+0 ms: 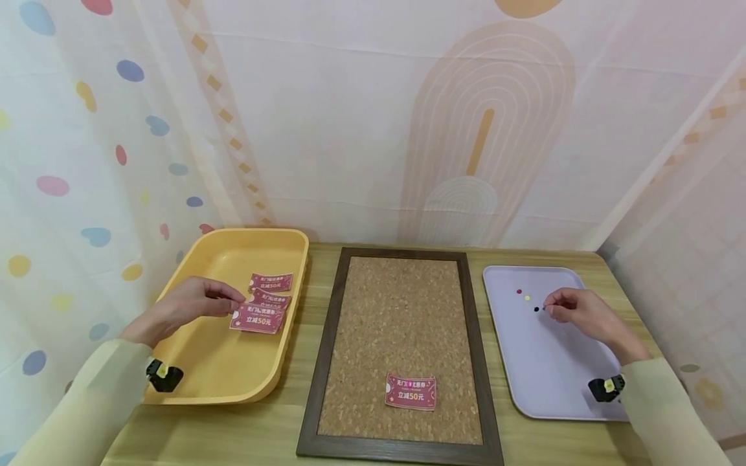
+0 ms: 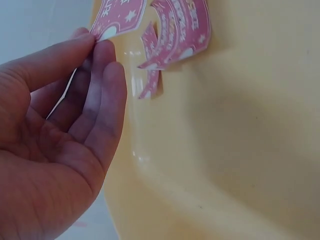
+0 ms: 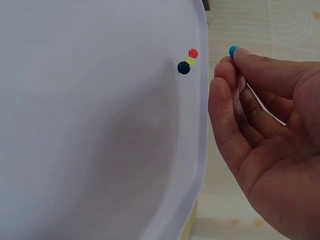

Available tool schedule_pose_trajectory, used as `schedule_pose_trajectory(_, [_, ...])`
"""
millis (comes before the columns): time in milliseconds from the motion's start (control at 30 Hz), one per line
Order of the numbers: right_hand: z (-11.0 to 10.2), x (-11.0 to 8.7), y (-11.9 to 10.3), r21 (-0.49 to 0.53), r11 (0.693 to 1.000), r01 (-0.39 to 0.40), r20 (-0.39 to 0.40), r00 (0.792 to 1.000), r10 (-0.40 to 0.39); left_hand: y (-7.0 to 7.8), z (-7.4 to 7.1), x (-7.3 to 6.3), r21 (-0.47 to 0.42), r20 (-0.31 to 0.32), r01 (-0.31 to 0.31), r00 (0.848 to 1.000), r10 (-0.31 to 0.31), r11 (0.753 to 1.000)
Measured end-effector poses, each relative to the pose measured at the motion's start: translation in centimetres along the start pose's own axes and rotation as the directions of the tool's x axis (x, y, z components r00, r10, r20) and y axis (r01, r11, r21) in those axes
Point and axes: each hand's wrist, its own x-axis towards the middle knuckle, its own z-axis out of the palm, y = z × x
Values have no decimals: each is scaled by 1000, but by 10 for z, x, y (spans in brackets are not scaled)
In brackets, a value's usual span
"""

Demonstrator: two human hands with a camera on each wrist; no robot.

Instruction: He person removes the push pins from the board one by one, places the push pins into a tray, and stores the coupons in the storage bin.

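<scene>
My left hand (image 1: 195, 304) pinches a pink paper coupon (image 2: 117, 17) by its edge between thumb and fingertips, over the yellow tray (image 1: 218, 362). Two more coupons, one the upper coupon (image 1: 272, 281), lie in that tray just beyond. On the right, my right hand (image 1: 583, 314) holds a small blue pushpin (image 3: 233, 50) between thumb and forefinger above the pale lilac tray (image 1: 553, 382). Beside it in the tray are a red pushpin (image 3: 193, 53), a yellow pushpin (image 3: 190, 61) and a dark pushpin (image 3: 184, 67).
Between the trays lies a cork board (image 1: 408, 323) in a dark wooden frame (image 1: 317, 382). A coupon (image 1: 410, 396) sits on its lower part, with a bright pink spot near its top. Patterned curtains (image 1: 350, 129) hang behind the wooden table (image 1: 297, 375).
</scene>
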Motion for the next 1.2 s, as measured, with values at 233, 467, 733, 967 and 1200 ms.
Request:
schedule_pose_trajectory(233, [1, 2, 8, 39, 999, -21, 36, 999, 20, -11, -2, 5, -84, 55, 24, 998, -20, 996])
schedule_pose_trajectory(467, [6, 4, 19, 45, 999, -20, 64, 998, 17, -28, -1, 13, -121, 113, 64, 992, -51, 991])
schedule_pose_trajectory(733, [7, 5, 25, 58, 997, -56, 84, 995, 51, -40, 2, 18, -124, 147, 78, 987, -59, 989])
schedule_pose_trajectory(967, [7, 6, 28, 57, 995, -88, 79, 993, 83, -51, 3, 19, -108, 140, 87, 988, -72, 990])
schedule_pose_trajectory(1200, [6, 8, 27, 33, 994, -107, 89, 991, 104, -55, 3, 18, -85, 133, 77, 989, -65, 993])
